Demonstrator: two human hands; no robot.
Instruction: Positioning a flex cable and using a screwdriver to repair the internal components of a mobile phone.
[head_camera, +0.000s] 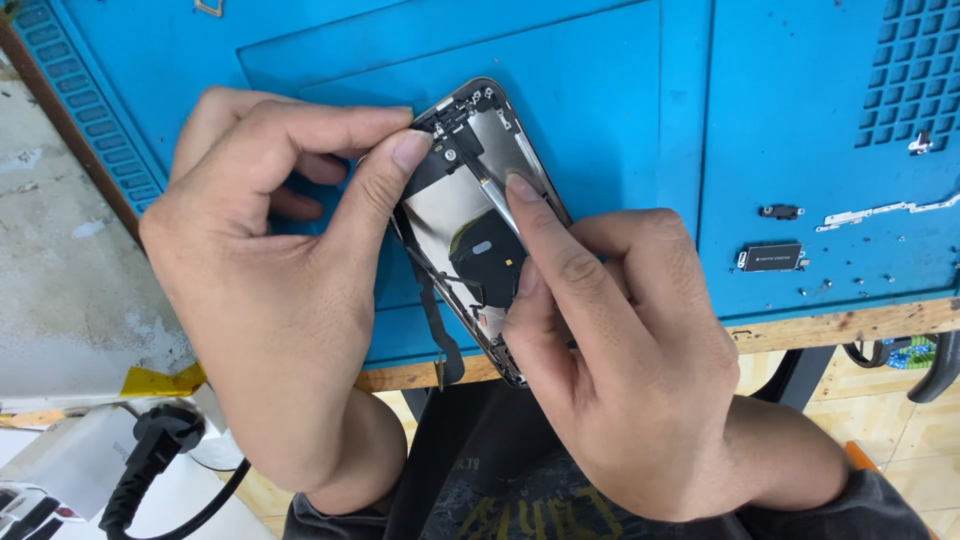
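Phone housing (470, 215): light, rigid, delicate inside; best gripped by its metal rim.
Left hand (270, 290): pinched the housing's top corner.
Right hand (620, 360): grasped a thin tool (497, 200).

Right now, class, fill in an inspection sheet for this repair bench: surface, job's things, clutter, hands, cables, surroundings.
Surface: blue mat on a wooden-edged bench.
Job's things: opened phone shell, tilted, metal tool inside.
Clutter: small black module, bracket strip, tiny parts.
Hands: left hand pinches the shell's top; right hand holds the tool.
Cables: black plug; flex ribbon hanging over the edge.
Surroundings: tiled floor, dark clothing.
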